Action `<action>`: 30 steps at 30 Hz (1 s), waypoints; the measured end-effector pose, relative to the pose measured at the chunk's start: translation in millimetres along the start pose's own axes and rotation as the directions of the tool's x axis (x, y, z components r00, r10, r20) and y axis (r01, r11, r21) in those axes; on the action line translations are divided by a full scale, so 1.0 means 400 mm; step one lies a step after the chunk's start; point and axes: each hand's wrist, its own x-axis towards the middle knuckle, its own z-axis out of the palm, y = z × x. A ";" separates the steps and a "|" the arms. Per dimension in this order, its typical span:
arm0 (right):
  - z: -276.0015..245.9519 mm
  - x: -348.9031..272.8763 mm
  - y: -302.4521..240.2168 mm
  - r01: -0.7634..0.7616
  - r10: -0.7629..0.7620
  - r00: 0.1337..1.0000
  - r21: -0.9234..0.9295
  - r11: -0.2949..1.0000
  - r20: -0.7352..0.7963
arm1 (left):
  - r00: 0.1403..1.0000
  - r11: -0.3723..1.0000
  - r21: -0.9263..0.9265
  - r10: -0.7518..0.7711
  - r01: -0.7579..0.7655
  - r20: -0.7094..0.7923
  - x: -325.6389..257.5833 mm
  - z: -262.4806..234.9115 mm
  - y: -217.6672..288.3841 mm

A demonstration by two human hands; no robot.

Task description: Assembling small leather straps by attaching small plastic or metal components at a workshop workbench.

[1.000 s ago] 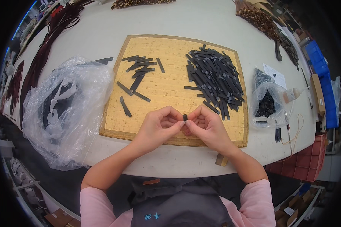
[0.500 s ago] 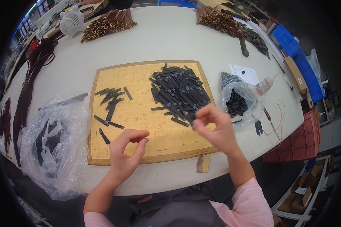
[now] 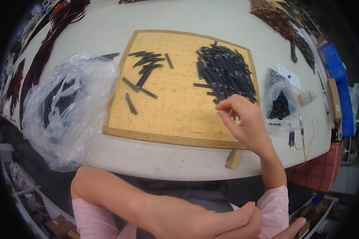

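Observation:
My right hand is over the near edge of a heap of short black strips on a tan board. Its thumb and forefinger curl toward each other in a pinch; whatever may be between the tips is too small to make out. My left forearm crosses low in front of me, and my left hand is at the bottom edge of the view, off the table, close to my right sleeve. One finger stretches away from the curled others, with nothing visible in them. A smaller scatter of black strips lies on the board's left side.
The board rests on a white table. A clear plastic bag slumps at left, beside long dark-brown cords. On the right are a bag of small black parts, a small bottle and a block.
My left hand has left the board and swung down across my body to the lower right. My right hand stays by the heap. The view has shifted, so the table sits higher and further right.

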 end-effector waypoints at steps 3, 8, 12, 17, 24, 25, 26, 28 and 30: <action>0.105 0.059 -0.019 0.243 -0.238 0.963 -0.028 0.970 0.128 | 0.997 0.984 -0.164 -0.069 0.073 0.029 -0.003 0.019 0.033; 0.303 0.140 -0.080 0.420 -0.423 0.903 0.043 0.906 0.080 | 0.999 0.982 -0.187 0.032 -0.035 -0.018 -0.043 -0.076 0.044; 0.408 0.181 -0.077 0.518 -0.517 0.855 -0.070 0.852 0.035 | 0.931 0.939 -0.070 -0.323 0.338 0.169 -0.035 -0.179 0.089; 0.331 0.198 -0.020 0.456 -0.454 0.890 -0.064 0.888 0.041 | 0.999 0.994 -0.105 -0.027 0.031 0.039 0.016 -0.091 0.012; 0.163 0.064 0.040 0.284 -0.280 0.958 -0.096 0.954 0.058 | 0.958 0.978 -0.141 0.111 -0.152 -0.264 -0.164 -0.064 0.018; 0.153 0.053 0.052 0.243 -0.241 0.970 -0.084 0.966 0.038 | 0.954 0.969 -0.216 0.049 -0.117 -0.296 -0.229 -0.070 0.016; 0.150 0.050 0.057 0.246 -0.245 0.969 -0.088 0.965 0.017 | 0.949 0.955 -0.290 -0.032 -0.064 -0.315 -0.263 -0.091 0.014; 0.134 0.015 0.069 0.239 -0.240 0.971 -0.095 0.966 0.004 | 0.740 0.660 -0.336 -0.607 0.672 0.289 -0.164 -0.169 -0.025; 0.123 0.005 0.053 0.198 -0.199 0.980 -0.098 0.975 0.001 | 0.790 0.792 0.037 -0.602 0.609 -0.114 -0.197 -0.037 -0.154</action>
